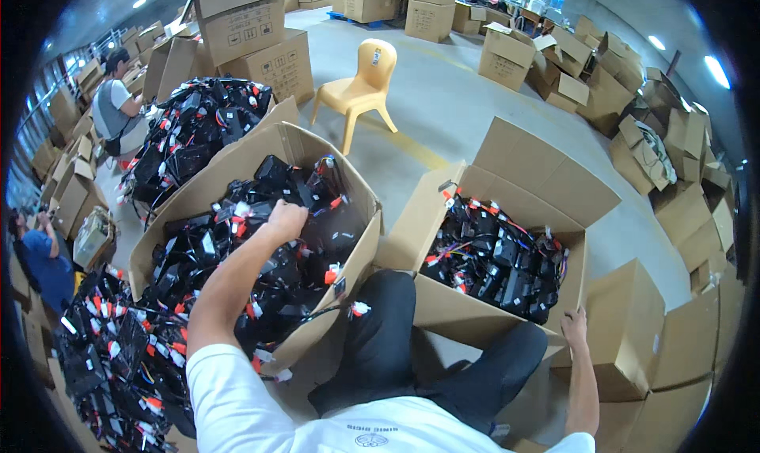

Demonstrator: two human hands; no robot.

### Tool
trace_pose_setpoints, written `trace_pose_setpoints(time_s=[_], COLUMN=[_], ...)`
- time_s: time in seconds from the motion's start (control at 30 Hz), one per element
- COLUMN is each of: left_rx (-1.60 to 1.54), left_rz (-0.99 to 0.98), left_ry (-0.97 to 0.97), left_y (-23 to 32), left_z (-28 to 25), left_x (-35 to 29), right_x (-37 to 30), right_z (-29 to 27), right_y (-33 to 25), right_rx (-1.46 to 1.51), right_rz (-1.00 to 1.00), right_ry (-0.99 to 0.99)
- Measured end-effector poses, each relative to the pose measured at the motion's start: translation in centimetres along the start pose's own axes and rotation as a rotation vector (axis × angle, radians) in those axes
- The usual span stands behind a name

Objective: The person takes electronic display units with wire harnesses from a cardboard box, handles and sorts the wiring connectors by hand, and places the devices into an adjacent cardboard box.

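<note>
My left hand [286, 219] reaches into a large open cardboard box [360, 251] at the left, heaped with black plastic modules [186, 255] that carry wires and red and white connectors. Its fingers are curled down among the modules, and what they hold, if anything, is hidden. My right hand [575, 326] is closed on the near right corner of a second open cardboard box [491, 326]. Black modules [507, 255] with coloured wires lie packed inside that one, its far flap standing up. Both boxes sit just beyond my knees.
More modules [119, 366] pile up at the near left, and another heap [198, 128] lies beyond the left box. A yellow plastic chair [360, 89] stands ahead. Cardboard boxes [625, 318] line the right side. Two people, one in a grey vest [111, 109], are at the far left.
</note>
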State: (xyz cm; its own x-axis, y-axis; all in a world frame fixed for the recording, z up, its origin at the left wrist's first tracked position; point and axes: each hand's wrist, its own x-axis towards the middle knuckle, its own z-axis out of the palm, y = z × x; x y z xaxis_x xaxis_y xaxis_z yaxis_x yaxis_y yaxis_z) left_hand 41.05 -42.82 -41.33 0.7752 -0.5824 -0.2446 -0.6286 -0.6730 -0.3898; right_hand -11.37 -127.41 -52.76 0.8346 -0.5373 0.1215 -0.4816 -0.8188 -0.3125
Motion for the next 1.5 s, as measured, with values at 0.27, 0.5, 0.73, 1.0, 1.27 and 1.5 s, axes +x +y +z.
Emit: trace_pose_setpoints(time_s=[0.27, 0.5, 0.73, 1.0, 1.27, 1.5], left_rx=[-0.605, -0.672, -0.581, -0.644, -1.271, -2.677], left_rz=[-0.038, -0.221, 0.135, 0.464, -0.211, 0.114], left_ry=[0.356, 0.924, 0.99, 1.015, 1.657, 0.193], left_y=[-2.4, -4.8, 5.1, 19.0, 31.0, 46.6], left_z=[-17.8, -36.5, -43.6, -44.4, -32.8, -21.1], left_x=[-7.5, -17.9, -15.3, -9.5, -5.2, -1.5], right_x=[0.1, 2.4, 6.1, 6.8, 5.9, 5.8], right_z=[-0.3, -1.6, -16.4, -19.1, -18.5, -15.4], right_y=[2.4, -1.3, -35.9, -50.7, -40.8, -39.0], right_rx=[-0.039, 0.019, 0.637, 0.436, 0.822, 1.166], right_rz=[0.059, -0.016, -0.46, -0.851, -0.26, -0.124], right_ry=[-0.003, 0.012, 0.062, 0.146, 0.156, 0.283])
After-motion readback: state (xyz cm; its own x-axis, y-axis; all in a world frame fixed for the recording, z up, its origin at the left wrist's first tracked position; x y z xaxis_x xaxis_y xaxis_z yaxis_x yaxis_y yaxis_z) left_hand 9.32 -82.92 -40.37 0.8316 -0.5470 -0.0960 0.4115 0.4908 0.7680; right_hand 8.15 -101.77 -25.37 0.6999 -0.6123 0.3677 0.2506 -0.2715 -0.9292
